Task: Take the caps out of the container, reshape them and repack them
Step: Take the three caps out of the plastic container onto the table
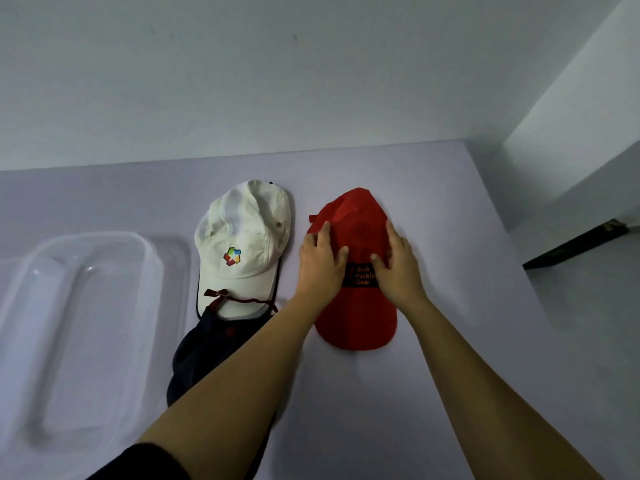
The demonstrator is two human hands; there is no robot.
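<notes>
- Left hand [320, 263] and right hand [398, 265]: fingers loosely spread and nearly straight, pressing either side of the red cap [356, 320]; nothing pinched. Likely flattening the crown into shape.
- Red cap lies directly under the fingers, brim toward the person, label between the thumbs.
- Just left of the left fingers: white cap [242, 230], apart from the red one, overlapping a dark cap [201, 351]; probably set aside.
- Further left: clear container [104, 237]; all three caps lie outside it.
- Pale lilac table [450, 341]; plain wall [311, 81] beyond the fingertips.
</notes>
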